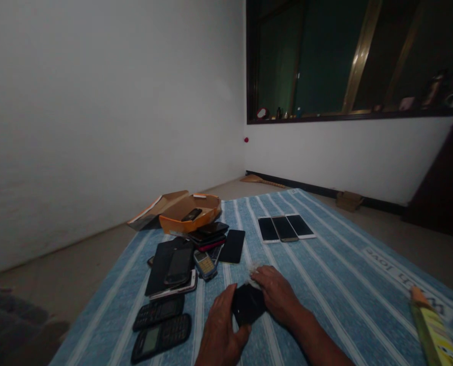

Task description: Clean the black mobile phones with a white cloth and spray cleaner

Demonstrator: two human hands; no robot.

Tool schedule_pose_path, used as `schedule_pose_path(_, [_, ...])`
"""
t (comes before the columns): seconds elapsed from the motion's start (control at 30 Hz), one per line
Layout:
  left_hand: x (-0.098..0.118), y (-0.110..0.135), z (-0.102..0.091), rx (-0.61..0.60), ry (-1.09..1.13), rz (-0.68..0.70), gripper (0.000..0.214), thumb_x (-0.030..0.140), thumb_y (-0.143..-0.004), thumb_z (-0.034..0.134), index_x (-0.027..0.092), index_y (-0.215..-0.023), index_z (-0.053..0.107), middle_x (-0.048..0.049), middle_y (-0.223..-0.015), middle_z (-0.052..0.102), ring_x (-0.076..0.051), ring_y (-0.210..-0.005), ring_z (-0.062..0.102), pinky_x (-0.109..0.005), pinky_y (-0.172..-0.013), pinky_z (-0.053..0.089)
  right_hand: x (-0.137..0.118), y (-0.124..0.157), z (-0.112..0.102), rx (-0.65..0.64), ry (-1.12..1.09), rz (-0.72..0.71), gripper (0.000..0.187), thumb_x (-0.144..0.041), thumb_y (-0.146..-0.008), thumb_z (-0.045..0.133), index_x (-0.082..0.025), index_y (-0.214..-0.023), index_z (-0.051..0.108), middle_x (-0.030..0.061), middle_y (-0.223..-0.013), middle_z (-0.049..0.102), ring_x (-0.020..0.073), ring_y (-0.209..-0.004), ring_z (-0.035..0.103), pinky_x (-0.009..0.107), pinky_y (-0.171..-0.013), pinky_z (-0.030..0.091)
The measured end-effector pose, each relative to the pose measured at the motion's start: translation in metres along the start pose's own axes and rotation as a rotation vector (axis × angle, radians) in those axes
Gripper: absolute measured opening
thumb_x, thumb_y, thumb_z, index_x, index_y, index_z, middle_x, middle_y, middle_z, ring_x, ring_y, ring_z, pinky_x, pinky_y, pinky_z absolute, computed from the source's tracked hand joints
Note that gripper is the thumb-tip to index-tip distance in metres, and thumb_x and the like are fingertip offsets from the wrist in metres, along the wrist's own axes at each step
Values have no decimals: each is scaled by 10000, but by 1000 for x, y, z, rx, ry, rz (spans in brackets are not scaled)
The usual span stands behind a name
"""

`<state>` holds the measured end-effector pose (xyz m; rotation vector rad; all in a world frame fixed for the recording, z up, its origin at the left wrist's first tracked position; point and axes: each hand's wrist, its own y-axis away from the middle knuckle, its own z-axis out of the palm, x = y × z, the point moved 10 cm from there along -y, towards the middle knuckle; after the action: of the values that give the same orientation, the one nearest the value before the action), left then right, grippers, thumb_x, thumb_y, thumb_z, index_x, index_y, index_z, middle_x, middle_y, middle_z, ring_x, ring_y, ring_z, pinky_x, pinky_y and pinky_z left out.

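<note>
Both hands are closed on a black object, the left hand gripping its near left edge and the right hand laid over its far right side, low over the blue striped mat near the person. Left of them lie two keypad phones and, farther off, a heap of phones before an orange box. Three smartphones sit in a row, right of the heap.

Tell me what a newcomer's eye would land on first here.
The left hand and right hand hold a small black object low in the middle, over a blue striped mat. Left of them sprawls a heap of old phones beside an orange box; three smartphones lie in a neat row farther back.
</note>
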<state>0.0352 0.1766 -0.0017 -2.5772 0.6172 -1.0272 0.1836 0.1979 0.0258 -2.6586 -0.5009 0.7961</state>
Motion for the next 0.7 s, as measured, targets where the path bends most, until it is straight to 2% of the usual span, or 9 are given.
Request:
schedule_pose_path(0.13, [-2,0,0,-21,-7,-20,688,189,-696,620,172,-1374,502,-147,-1314,620,-336,-1229,576,-516,-1028,490,25,0,-8,39,15,74,412,-6,-861,388,-210,-1055,688,79,-1048,661,211,-1064,563,321,-943,419])
schedule_pose_path(0.27, [2,-2,0,-36,-5,-17,674,195,-692,613,149,-1358,517,-163,-1321,614,-336,-1242,566,-515,-1038,481,28,2,-9,67,3,75,392,-11,-859,394,-211,-1018,692,84,-1038,658,218,-1063,560,322,-936,424])
schedule_pose_path(0.37, [5,-4,-3,-14,-4,-8,659,204,-682,615,158,-1335,539,-159,-1291,636,-338,-1203,595,-512,-1014,502,14,3,-2,57,-25,18,333,-52,-890,422,-205,-1043,675,83,-1039,652,219,-1055,549,332,-936,419])
schedule_pose_path(0.57, [9,-5,-6,35,16,41,616,228,-695,634,193,-1304,556,-139,-1250,667,-325,-1153,633,-480,-978,537,-43,5,16,-36,-105,-165,222,-143,-947,457,-213,-1050,640,59,-1002,632,197,-979,542,318,-875,423])
schedule_pose_path(0.7, [7,-5,-7,62,9,63,622,215,-682,635,182,-1298,556,-144,-1250,666,-319,-1148,638,-465,-975,542,-53,3,15,-63,-120,-176,203,-152,-953,464,-221,-1038,635,48,-994,628,188,-978,541,303,-870,417])
